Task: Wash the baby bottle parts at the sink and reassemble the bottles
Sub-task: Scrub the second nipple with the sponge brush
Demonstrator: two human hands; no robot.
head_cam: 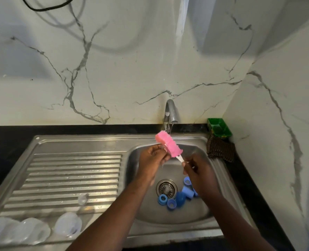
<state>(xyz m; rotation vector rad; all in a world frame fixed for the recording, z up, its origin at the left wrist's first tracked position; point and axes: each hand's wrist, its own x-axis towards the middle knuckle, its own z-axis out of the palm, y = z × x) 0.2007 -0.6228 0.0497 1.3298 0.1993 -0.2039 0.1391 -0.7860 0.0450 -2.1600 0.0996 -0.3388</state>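
- Right hand [199,171]: grip closed round white handle [180,158] of bottle brush [168,144], low end of shaft.
- Left hand [152,158]: fingers curled, narrow grip at base of pink sponge head; looks like a pinch on brush, contact partly hidden.
- Brush held over sink [95,140] basin, head tilted up toward tap [170,113]; water stream [171,128] runs just beside head.
- Handling, judged: sponge soft, light, waterlogged, will squash under pinch. Handle thin, stiff, prob. slippery when wet. Best hold = handle, not sponge.
- Blue rings and caps [179,196]: cluster on basin floor beside drain strainer [166,188], partly under right forearm. Small, hard plastic, likely slick; take one at a time by rim.
- Clear bottles [19,230]: lying on drainboard [74,178], near front-left corner. Light, rigid, may roll.
- Clear teat [82,199]: on drainboard ribs, apart from bottles. Soft, easy to miss.
- Surrounds: green tray [219,127] and scrub cloth [220,149] on dark worktop [5,142] right of tap, well clear of hands.
- Obstruction: none between hands and tap; forearms cover part of basin.
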